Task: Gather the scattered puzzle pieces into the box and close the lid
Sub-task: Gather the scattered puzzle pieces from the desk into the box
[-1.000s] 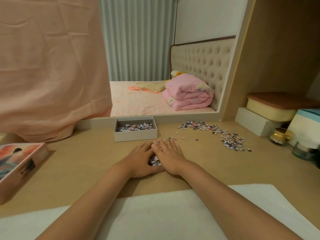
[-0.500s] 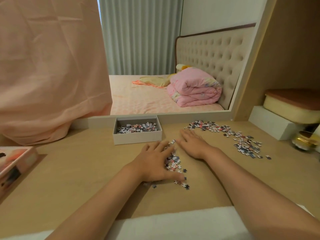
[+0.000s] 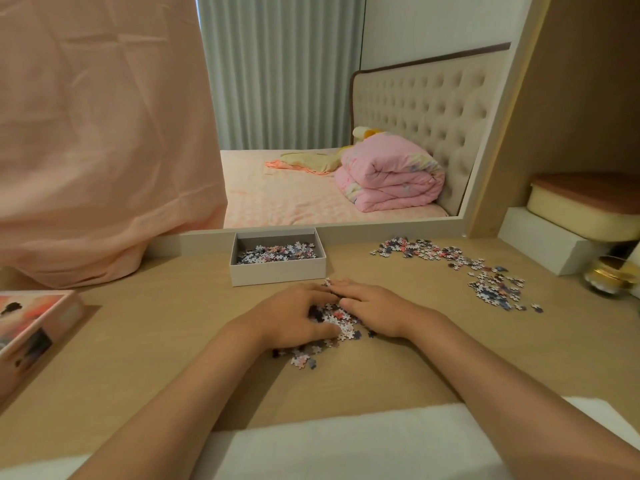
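Note:
A grey open box (image 3: 277, 270) stands at the back of the desk with several puzzle pieces inside. Just in front of it, my left hand (image 3: 294, 317) and my right hand (image 3: 372, 311) lie side by side on the desk, cupped around a small heap of puzzle pieces (image 3: 334, 322) between them. A few pieces (image 3: 303, 360) lie loose below my left hand. A long scatter of pieces (image 3: 464, 268) stretches across the desk to the right. The box lid (image 3: 31, 330), printed with a picture, lies at the left edge.
A mirror stands behind the box, with a pink cloth (image 3: 97, 133) hanging over its left part. At the right are a white block (image 3: 543, 242), a cream container (image 3: 585, 209) and a gold-lidded jar (image 3: 609, 275). A white cloth (image 3: 346, 445) covers the near edge.
My right hand has come back from the far scatter toward my left hand. Both hands have pushed pieces together into one heap. The camera has tilted slightly.

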`<state>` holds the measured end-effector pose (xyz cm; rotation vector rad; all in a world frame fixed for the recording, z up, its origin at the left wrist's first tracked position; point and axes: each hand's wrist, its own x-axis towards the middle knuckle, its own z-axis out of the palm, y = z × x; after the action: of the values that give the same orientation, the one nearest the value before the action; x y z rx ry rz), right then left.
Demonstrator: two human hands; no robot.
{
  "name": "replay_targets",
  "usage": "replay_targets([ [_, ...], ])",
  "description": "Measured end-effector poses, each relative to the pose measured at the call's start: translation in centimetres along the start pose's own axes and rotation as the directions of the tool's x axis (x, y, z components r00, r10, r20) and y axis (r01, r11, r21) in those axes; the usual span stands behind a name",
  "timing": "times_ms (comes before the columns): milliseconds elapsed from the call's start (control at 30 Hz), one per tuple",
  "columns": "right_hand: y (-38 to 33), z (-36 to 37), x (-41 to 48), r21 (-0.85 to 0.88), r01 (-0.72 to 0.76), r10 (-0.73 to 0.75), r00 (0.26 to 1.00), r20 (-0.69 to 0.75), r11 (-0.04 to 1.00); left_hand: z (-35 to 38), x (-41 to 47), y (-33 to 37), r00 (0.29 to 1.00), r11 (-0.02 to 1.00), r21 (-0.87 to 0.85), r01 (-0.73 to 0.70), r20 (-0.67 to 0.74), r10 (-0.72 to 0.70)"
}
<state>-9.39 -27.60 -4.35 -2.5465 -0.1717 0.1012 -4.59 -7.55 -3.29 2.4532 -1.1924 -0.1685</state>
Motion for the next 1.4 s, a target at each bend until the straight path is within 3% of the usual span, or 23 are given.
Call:
replay_targets([
  [100,-0.7,0.2,0.4,0.044,0.012,-0.009,0.998,-0.069,0.999,-0.8,-0.5,-1.2,0.994,0.991,-0.124,0.051,-0.094,-0.063],
  [167,-1.2,0.1,0.7,0.046,0.0,0.007,0.989,-0.146,0.999,-1.2,-0.8,-2.0,0.986,0.991,-0.112,0.07,-0.144,-0.086],
  [433,-2.3,0.6,0.5,-0.049,0.032,-0.037,0.993,-0.108,0.998,-1.6,-1.4,-4.1,0.99,0.993,-0.043,0.106,-0.09,-0.109],
  [533,-3.0,0.1,0.6,0.054,0.054,-0.045,0.988,-0.151,0.997,-2.1,-1.2,-4.4,0.955,0.995,-0.07,0.07,-0.285,-0.087],
  [633,-3.2,0.0,1.7,0.202,0.051,0.007,0.96,-0.278,0.978,-2.6,-1.0,-5.0,0.862,0.983,0.087,0.162,-0.497,-0.098],
  [667,-3.3,-0.1,2.1,0.181,0.065,-0.006,0.951,-0.309,0.981,-2.8,-1.1,-5.4,0.847,0.961,0.125,0.247,-0.509,-0.151],
  [733,-3.6,-0.6,3.1,-0.071,0.091,-0.11,0.93,-0.351,0.993,-2.8,-1.5,-6.2,0.854,0.917,0.125,0.38,-0.429,-0.295],
  [800,-3.7,-1.1,4.3,-0.334,0.104,-0.217,0.923,-0.319,0.937,-2.6,-1.7,-6.8,0.879,0.916,0.065,0.397,-0.313,-0.359],
  [833,-3.6,-1.2,4.7,-0.358,0.092,-0.2,0.94,-0.277,0.929,-2.6,-1.8,-6.8,0.89,0.925,0.014,0.379,-0.281,-0.36],
  [933,-3.4,-1.3,5.1,-0.27,0.047,-0.106,0.972,-0.211,0.962,-2.4,-1.6,-7.0,0.9,0.94,-0.019,0.341,-0.281,-0.332],
  [1067,-2.8,-2.6,4.7,-0.355,0.011,-0.107,0.962,-0.252,0.935,-2.1,-1.3,-7.0,0.927,0.956,0.086,0.281,-0.285,-0.246],
  [1233,-2.9,-3.3,4.1,-0.309,0.02,-0.103,0.961,-0.257,0.951,-2.5,-1.2,-6.6,0.953,0.959,0.142,0.244,-0.219,-0.21],
  [1300,-3.6,-3.3,4.0,-0.337,0.073,-0.174,0.944,-0.279,0.939,-3.2,-1.4,-6.1,0.936,0.962,0.139,0.234,-0.298,-0.184],
  [1400,-5.2,-3.5,3.8,-0.26,0.087,-0.143,0.968,-0.206,0.962,-4.3,-1.5,-5.0,0.884,0.974,0.199,0.111,-0.468,-0.005],
])
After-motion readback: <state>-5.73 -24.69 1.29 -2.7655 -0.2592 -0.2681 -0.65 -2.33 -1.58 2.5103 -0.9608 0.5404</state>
